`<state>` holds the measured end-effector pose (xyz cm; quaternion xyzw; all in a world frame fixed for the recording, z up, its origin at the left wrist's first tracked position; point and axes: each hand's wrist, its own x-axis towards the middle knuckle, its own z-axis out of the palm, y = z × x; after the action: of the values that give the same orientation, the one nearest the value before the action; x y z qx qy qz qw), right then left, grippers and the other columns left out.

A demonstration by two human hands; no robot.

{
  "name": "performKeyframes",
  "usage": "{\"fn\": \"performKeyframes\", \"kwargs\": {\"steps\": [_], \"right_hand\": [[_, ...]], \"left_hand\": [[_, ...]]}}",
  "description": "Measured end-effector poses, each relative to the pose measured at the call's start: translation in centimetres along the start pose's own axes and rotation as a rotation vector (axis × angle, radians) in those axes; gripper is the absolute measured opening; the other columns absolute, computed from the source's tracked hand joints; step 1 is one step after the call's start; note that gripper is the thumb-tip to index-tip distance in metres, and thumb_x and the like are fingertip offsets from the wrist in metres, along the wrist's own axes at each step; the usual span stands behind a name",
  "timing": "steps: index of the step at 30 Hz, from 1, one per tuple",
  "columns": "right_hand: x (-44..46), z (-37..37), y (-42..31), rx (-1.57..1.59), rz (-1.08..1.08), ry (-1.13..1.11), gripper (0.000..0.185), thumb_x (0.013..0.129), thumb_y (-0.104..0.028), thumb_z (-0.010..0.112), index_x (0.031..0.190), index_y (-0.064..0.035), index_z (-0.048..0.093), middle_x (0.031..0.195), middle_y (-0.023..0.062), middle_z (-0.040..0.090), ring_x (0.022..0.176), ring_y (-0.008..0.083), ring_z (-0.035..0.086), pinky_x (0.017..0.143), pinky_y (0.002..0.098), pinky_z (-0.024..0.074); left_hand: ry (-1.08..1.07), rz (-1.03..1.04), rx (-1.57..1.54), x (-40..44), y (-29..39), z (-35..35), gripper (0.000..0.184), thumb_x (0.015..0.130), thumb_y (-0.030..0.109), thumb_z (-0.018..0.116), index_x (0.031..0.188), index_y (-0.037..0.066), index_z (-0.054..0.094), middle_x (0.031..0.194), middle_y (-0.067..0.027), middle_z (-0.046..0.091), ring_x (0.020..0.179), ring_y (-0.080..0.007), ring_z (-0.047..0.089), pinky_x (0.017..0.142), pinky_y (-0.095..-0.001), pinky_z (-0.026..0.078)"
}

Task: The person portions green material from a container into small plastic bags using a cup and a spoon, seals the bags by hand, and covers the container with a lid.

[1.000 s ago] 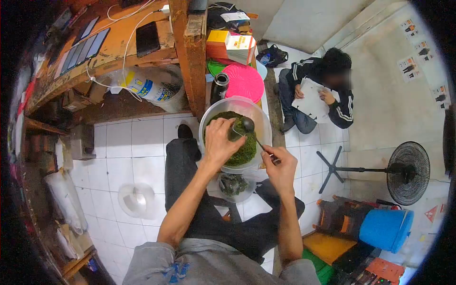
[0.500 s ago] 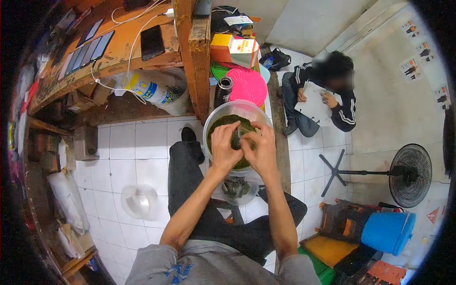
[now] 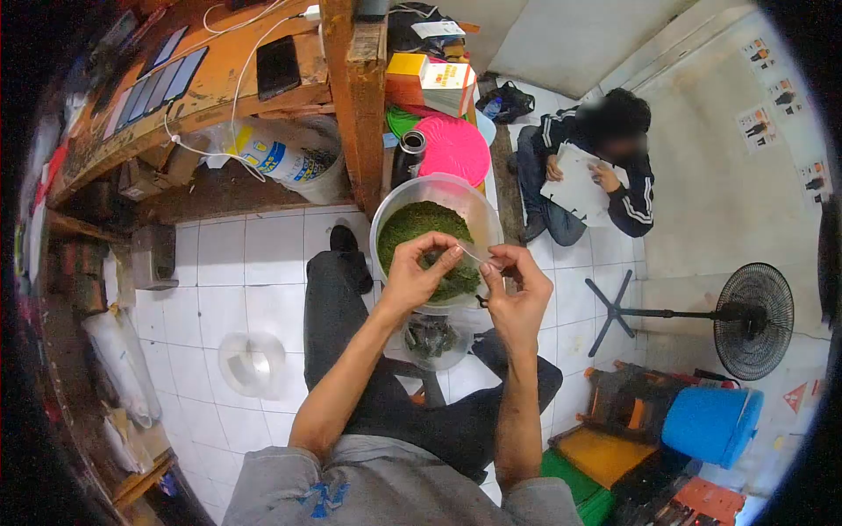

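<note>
My left hand [image 3: 421, 267] and my right hand [image 3: 519, 294] are closed in pinches above a large translucent tub [image 3: 487, 210]. Stretched between their fingertips is the edge of a small clear plastic bag [image 3: 476, 252]; its lower part is mostly hidden by my fingers. Loose green ground leaves [image 3: 417, 219] fill the bottom of the tub beneath my hands. Nearer my body, a smaller clear container [image 3: 447, 355] holds several dark green pieces or packets, too unclear to tell apart.
A pink lid [image 3: 456, 151], a dark flask [image 3: 409, 158] and a red-yellow box [image 3: 430, 83] stand beyond the tub. A person [image 3: 588, 167] sits at the right with a white sheet. A standing fan [image 3: 752, 322] and a blue bin [image 3: 710, 425] are further right.
My hands have moved apart, the right one outward and down, drawing the plastic bag's edge taut between them. Before, they were close together around the bag over the leaves.
</note>
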<state>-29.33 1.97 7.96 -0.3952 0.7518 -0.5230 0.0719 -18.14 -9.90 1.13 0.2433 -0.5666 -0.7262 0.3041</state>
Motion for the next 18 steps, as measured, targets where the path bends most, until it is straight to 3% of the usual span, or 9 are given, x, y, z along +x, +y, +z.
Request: {"fn": "performKeyframes", "kwargs": {"steps": [2, 6, 8, 10, 14, 15, 17, 18], "right_hand": [[-0.5, -0.6, -1.2, 0.145, 0.153, 0.007, 0.022, 0.085, 0.001, 0.077, 0.106, 0.0005, 0.071, 0.089, 0.0115, 0.075, 0.083, 0.0165, 0.071, 0.075, 0.0303, 0.0548], [-1.7, -1.4, 0.2, 0.084, 0.094, 0.015, 0.028, 0.085, -0.001, 0.078, 0.111, -0.001, 0.07, 0.089, 0.0103, 0.075, 0.084, 0.0157, 0.072, 0.077, 0.0298, 0.055], [-2.0, -1.3, -0.2, 0.201, 0.115, 0.049, 0.028, 0.084, -0.002, 0.079, 0.111, -0.0015, 0.069, 0.088, 0.0105, 0.075, 0.082, 0.0169, 0.073, 0.076, 0.0307, 0.0553], [-2.5, -1.3, -0.5, 0.181, 0.108, 0.049, 0.029, 0.084, -0.001, 0.079, 0.111, -0.0013, 0.069, 0.089, 0.0106, 0.075, 0.082, 0.0174, 0.073, 0.076, 0.0312, 0.0554], [-4.9, -2.5, -1.3, 0.134, 0.119, 0.051, 0.028, 0.084, -0.002, 0.078, 0.111, -0.0009, 0.069, 0.09, 0.0122, 0.075, 0.082, 0.0218, 0.075, 0.075, 0.0329, 0.0562], [-5.9, -2.9, -1.6, 0.104, 0.128, 0.023, 0.028, 0.084, -0.002, 0.077, 0.111, -0.001, 0.07, 0.09, 0.0128, 0.075, 0.081, 0.0228, 0.075, 0.074, 0.0334, 0.0565], [-8.4, -3.6, -0.9, 0.088, 0.169, 0.11, 0.024, 0.083, -0.002, 0.077, 0.107, -0.0007, 0.072, 0.088, 0.0133, 0.075, 0.079, 0.0247, 0.075, 0.072, 0.0345, 0.0569], [-10.0, -4.4, -0.4, 0.042, 0.195, 0.057, 0.024, 0.083, 0.0, 0.077, 0.106, 0.0013, 0.072, 0.088, 0.0129, 0.075, 0.079, 0.0194, 0.074, 0.072, 0.0314, 0.0575]], "left_hand": [[0.001, 0.025, -0.023, -0.3, 0.0, 0.6, 0.016, 0.098, 0.015, 0.072, 0.103, 0.0, 0.071, 0.095, -0.0009, 0.07, 0.089, -0.0076, 0.062, 0.082, -0.0275, 0.051], [0.01, 0.01, -0.019, -1.2, 0.8, 1.4, 0.012, 0.097, 0.011, 0.072, 0.101, 0.0, 0.07, 0.095, -0.0014, 0.069, 0.09, -0.0091, 0.062, 0.084, -0.0274, 0.05], [-0.001, 0.021, -0.013, -1.6, 1.5, 2.0, 0.011, 0.097, 0.01, 0.071, 0.1, -0.001, 0.07, 0.094, -0.0021, 0.069, 0.09, -0.01, 0.062, 0.084, -0.0274, 0.049], [-0.049, 0.144, 0.17, -2.4, 2.1, 2.7, 0.008, 0.095, 0.005, 0.07, 0.097, -0.002, 0.067, 0.092, -0.0041, 0.067, 0.088, -0.0115, 0.061, 0.084, -0.0277, 0.049], [-0.07, 0.181, 0.229, -5.1, 1.7, 3.2, 0.005, 0.094, 0.001, 0.067, 0.094, -0.002, 0.062, 0.091, -0.0064, 0.065, 0.089, -0.0141, 0.061, 0.083, -0.0285, 0.048], [-0.117, 0.167, 0.228, -6.1, 1.6, 3.5, 0.005, 0.094, 0.001, 0.067, 0.094, -0.002, 0.062, 0.091, -0.0064, 0.065, 0.089, -0.0141, 0.061, 0.083, -0.0285, 0.048], [0.009, -0.069, 0.162, -8.2, 1.8, 4.0, 0.006, 0.093, 0.0, 0.067, 0.096, -0.001, 0.062, 0.096, -0.0083, 0.065, 0.091, -0.0155, 0.061, 0.083, -0.0287, 0.048], [-0.017, -0.082, 0.168, -9.3, 0.9, 4.0, 0.006, 0.093, 0.0, 0.067, 0.096, -0.001, 0.062, 0.096, -0.0083, 0.065, 0.091, -0.0155, 0.061, 0.083, -0.0287, 0.048]]}}
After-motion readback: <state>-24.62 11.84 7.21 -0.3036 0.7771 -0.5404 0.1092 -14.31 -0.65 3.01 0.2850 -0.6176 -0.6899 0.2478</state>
